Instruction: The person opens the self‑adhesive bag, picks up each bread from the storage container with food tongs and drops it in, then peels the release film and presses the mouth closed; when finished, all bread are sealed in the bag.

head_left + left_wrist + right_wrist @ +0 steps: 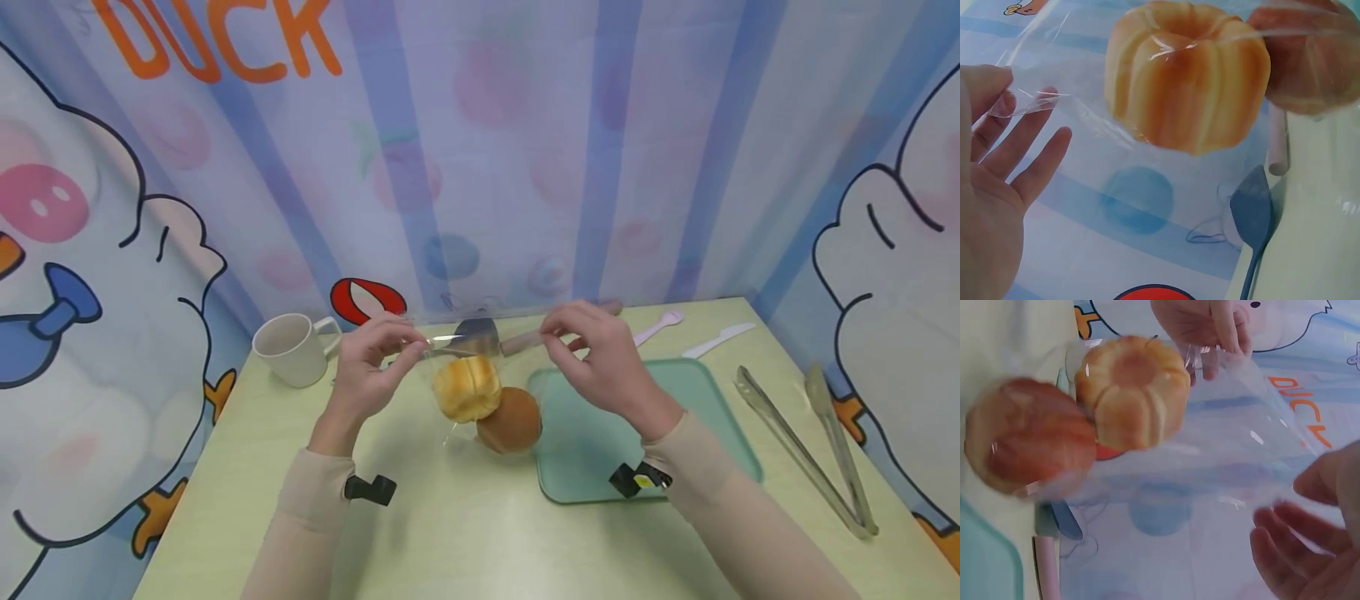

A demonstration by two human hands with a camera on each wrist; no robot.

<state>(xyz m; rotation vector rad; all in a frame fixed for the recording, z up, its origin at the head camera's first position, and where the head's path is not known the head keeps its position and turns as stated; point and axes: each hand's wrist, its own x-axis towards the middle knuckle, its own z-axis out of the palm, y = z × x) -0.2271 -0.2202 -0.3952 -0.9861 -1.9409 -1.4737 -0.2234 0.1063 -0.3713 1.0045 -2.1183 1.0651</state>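
Note:
A clear plastic bag (1229, 450) hangs stretched between both hands, above the table. Inside it are a yellow, ridged bread roll (468, 387) and a round brown bun (510, 421), side by side at the lower end. At the bag's upper left edge, my left hand (369, 362) pinches the film between thumb and fingers, the other fingers spread in the left wrist view. Opposite it, my right hand (600, 358) pinches the other upper edge, thumb and fingertips bent together. The film is so transparent that parts of its outline cannot be traced.
A white mug (288, 350) stands at the left. Right of the bag lie a green tray (622, 450) and metal tongs (802, 467). A pink spoon (660, 327), a white knife (720, 340), a dark blue spatula (1252, 209) and a pinkish rod (1277, 140) lie at the back.

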